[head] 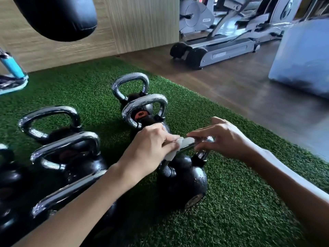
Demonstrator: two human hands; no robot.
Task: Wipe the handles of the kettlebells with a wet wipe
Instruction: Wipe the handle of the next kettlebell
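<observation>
Two hands on the chrome handle (203,155) of the nearest black round kettlebell (187,180), which sits on green artificial turf (240,202).
Left hand (149,148) pinches a white wet wipe (179,147) wrapped over the handle's left half, touching the metal. Right hand (222,138) curls its fingers round the handle's right end, just beside the wipe. More chrome-handled black kettlebells (67,145) stand behind and in a row to the left.

Single head-worn wide-angle view, looking forward and down, close above black chrome-handled kettlebells (183,177) on green artificial turf (240,202), gym machines beyond
</observation>
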